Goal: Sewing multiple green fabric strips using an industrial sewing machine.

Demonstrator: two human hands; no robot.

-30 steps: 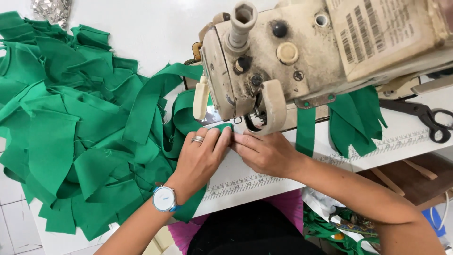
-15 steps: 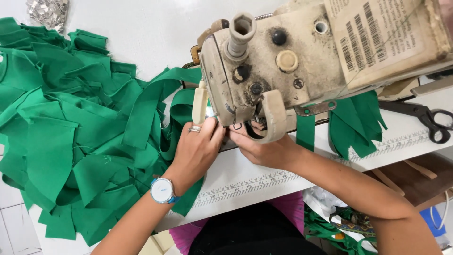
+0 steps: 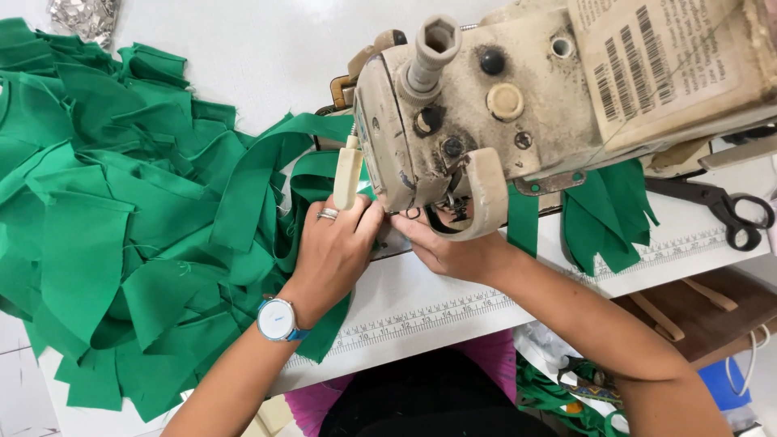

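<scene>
Both hands lie flat by the desk's front edge, left hand [image 3: 332,251] and right hand [image 3: 450,248] pressing the green strip [image 3: 317,184] down under the sewing machine [image 3: 486,121] head to steady it at the needle, loose green pieces [image 3: 105,226] heaped at the left edge.

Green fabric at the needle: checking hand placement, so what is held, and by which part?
Both the left hand and right hand press the green fabric, fingertips at the sewing machine; exact hold hidden.
</scene>
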